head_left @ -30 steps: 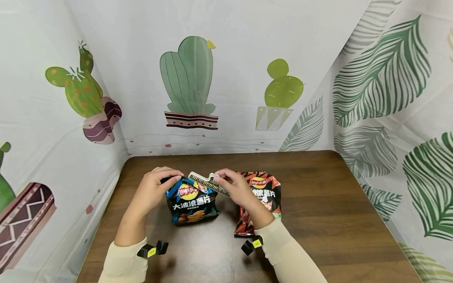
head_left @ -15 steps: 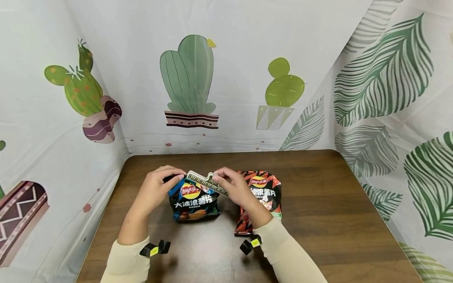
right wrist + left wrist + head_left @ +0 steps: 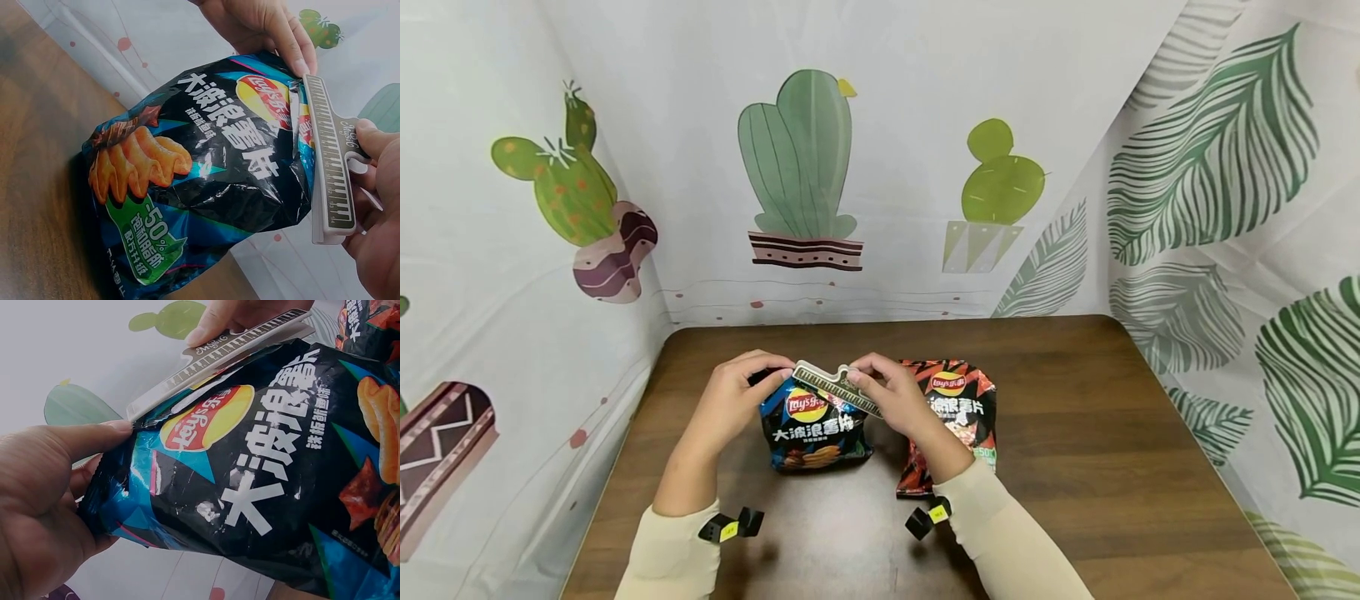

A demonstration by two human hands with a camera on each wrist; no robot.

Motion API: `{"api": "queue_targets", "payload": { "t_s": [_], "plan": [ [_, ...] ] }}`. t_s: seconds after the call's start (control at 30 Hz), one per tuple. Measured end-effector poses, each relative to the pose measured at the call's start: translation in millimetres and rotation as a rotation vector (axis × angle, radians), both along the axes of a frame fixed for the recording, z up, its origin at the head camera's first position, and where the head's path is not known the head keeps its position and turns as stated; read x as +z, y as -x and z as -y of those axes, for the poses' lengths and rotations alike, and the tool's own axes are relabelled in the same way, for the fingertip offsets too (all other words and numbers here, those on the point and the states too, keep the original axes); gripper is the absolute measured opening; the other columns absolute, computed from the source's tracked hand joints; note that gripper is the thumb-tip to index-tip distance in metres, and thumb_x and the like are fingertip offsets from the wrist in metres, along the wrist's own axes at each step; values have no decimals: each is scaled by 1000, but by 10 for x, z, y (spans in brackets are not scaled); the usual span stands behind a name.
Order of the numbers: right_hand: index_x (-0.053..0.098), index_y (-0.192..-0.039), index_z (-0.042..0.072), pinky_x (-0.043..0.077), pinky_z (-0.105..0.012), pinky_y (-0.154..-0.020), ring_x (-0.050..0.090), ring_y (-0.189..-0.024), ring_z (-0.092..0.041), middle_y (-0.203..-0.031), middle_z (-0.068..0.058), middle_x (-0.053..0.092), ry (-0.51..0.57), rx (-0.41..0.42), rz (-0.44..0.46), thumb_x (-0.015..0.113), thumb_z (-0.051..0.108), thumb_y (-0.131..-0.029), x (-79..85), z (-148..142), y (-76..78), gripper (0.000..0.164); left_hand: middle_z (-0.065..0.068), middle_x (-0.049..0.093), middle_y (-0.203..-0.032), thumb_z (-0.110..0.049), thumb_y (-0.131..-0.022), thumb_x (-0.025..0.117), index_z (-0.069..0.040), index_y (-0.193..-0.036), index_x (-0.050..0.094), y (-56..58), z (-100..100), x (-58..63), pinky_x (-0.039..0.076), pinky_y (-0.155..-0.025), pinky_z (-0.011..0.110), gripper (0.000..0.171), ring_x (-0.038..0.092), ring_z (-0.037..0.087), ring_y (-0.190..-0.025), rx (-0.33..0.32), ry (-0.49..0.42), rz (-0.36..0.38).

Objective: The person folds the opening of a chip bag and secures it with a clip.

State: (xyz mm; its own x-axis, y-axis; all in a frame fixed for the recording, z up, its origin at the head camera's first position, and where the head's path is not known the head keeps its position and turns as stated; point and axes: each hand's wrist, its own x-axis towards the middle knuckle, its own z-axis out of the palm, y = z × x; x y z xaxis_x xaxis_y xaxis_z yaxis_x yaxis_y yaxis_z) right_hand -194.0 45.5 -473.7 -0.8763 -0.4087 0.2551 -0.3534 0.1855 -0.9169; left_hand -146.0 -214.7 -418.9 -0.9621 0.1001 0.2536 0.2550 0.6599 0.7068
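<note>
A black and blue bag of potato chips (image 3: 814, 429) stands on the table, its top folded over. My left hand (image 3: 44, 500) pinches the bag's upper left corner between thumb and fingers. In my right hand (image 3: 889, 396) is a long white and dark clip (image 3: 331, 156) printed with piano keys, gripped by its handle with thumb and fingers. The clip lies along the bag's folded top edge, and its far end reaches the left thumb tip. The right wrist view shows the clip's long jaw at the edge of the bag.
A red and black bag of potato chips (image 3: 951, 387) lies on the brown wooden table (image 3: 1075, 433) to the right, partly behind my right forearm. A white cloth (image 3: 910, 167) with printed cacti and leaves hangs behind the table.
The clip has shifted slightly left and down onto the bag's folded top. The bag has moved slightly right, and both hands keep their hold.
</note>
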Motion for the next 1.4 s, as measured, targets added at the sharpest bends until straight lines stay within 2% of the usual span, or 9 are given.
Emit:
{"api": "queue_targets", "payload": {
  "t_s": [0.3,0.43,0.63,0.73,0.93,1.13,1.27,1.4],
  "plan": [
    [72,-108,13,50,-26,-79,59,-86,-9,-97,-5,70,18,-2,3,63,23,-101,-22,43,-11,15,-4,69,-111,-24,-101,63,-18,-111,77,5,-5,-22,49,-88,27,18,60,11,-105,4,-23,4],
    [72,-108,12,48,-25,-77,57,-84,-9,-95,-7,69,11,-6,25,63,22,-101,-26,63,-15,15,-3,67,-111,-24,-102,62,-17,-112,77,3,-11,-18,49,-86,27,19,57,11,-105,10,-33,13],
    [71,-110,5,45,-22,-73,53,-81,-7,-93,-14,67,-8,-17,44,62,16,-101,-20,92,-28,17,-2,67,-111,-23,-102,62,-15,-113,76,-5,-15,-9,50,-85,29,19,58,12,-104,14,-32,17],
    [70,-112,1,43,-21,-71,52,-78,-7,-93,-16,67,-13,-13,70,62,15,-101,36,93,-58,19,-2,67,-110,-23,-101,63,-16,-112,76,2,-17,-14,51,-85,30,19,59,12,-103,23,-31,9],
    [69,-115,-1,44,-22,-71,50,-76,-4,-94,-18,67,-5,11,108,61,13,-101,276,69,-192,21,-4,70,-106,-27,-98,69,-20,-108,76,21,-27,-34,50,-83,27,15,60,11,-97,60,-48,-3],
    [68,-115,-2,42,-22,-70,48,-74,-2,-94,-19,65,22,19,110,61,12,-101,302,59,-222,21,-4,71,-105,-27,-96,71,-20,-109,75,31,-24,-61,50,-83,22,16,62,10,-96,79,-64,-1],
    [68,-116,-3,42,-22,-70,48,-73,-2,-95,-19,65,34,31,118,60,11,-102,284,53,-215,22,-1,68,-110,-29,-96,71,-18,-118,71,37,-6,-114,48,-89,25,25,62,14,-103,96,-104,1],
    [67,-116,-3,42,-22,-70,48,-73,-4,-93,-16,63,50,43,138,60,12,-102,273,45,-207,22,6,62,-127,-32,-96,71,-18,-141,55,21,37,-207,41,-90,26,50,57,20,-118,125,-190,22]
  ]
}}
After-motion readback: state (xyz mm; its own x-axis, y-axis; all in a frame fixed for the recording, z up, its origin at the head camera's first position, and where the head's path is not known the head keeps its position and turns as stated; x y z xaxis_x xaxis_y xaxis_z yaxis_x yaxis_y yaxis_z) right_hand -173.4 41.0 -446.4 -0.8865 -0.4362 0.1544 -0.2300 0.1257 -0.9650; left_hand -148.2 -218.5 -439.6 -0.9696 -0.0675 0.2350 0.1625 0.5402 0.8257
